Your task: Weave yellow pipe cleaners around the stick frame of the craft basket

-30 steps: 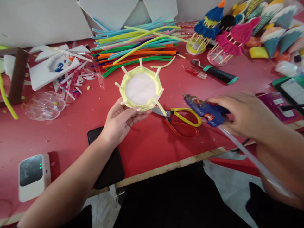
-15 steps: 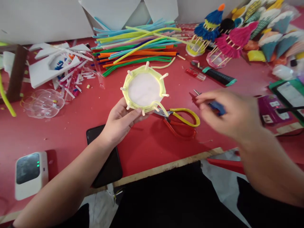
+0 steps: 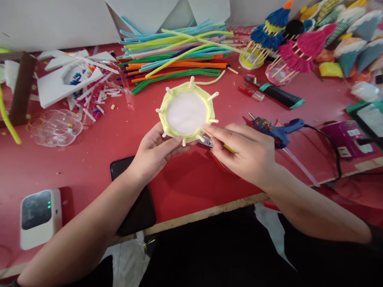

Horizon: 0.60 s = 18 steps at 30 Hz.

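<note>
My left hand (image 3: pixel 157 149) is closed on the lower left edge of a round white base (image 3: pixel 187 111), thumb on top and fingers underneath. Short pale sticks (image 3: pixel 213 96) stand up around its rim, and a yellow pipe cleaner (image 3: pixel 175 123) is wound along them. At the base's lower right, my right hand (image 3: pixel 245 153) pinches the loose end of that pipe cleaner between thumb and forefinger. Scissors (image 3: pixel 206 141) with yellow and red handles lie beneath, largely covered by my right hand. To its right a blue glue gun (image 3: pixel 281 133) rests on the table with a glue stick in it.
Coloured pipe cleaners (image 3: pixel 176 65) are heaped at the back. Two stick-and-fringe models (image 3: pixel 305 48) stand at back right, near a utility knife (image 3: pixel 283 95). A black phone (image 3: pixel 137 211) lies below my left forearm; a white device (image 3: pixel 40 219) sits at left. White scraps (image 3: pixel 68 83) lie behind it.
My right hand has left the glue gun, now lying on the table, and moved left to the base, taking the pipe cleaner's loose end. My left hand keeps its hold.
</note>
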### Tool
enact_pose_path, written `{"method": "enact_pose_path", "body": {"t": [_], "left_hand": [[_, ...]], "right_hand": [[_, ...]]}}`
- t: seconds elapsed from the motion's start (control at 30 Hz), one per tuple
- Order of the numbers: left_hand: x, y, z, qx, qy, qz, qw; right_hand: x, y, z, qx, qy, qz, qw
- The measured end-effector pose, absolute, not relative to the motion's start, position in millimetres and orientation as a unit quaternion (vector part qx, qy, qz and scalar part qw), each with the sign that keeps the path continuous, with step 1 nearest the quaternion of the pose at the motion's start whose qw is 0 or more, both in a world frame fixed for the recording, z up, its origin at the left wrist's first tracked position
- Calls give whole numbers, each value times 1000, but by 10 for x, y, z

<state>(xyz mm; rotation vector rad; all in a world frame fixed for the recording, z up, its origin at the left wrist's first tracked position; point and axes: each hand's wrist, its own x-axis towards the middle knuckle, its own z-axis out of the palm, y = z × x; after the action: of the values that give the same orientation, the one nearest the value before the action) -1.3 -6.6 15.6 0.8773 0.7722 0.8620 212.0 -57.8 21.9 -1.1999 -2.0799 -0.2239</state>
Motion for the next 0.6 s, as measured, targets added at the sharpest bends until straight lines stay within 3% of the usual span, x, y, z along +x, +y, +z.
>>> {"method": "enact_pose_path", "body": {"t": [0.6], "left_hand": [[-21,-62,177,383,380,384,749]], "right_hand": [[2018,-606,189,-474,-784,13,402]]}}
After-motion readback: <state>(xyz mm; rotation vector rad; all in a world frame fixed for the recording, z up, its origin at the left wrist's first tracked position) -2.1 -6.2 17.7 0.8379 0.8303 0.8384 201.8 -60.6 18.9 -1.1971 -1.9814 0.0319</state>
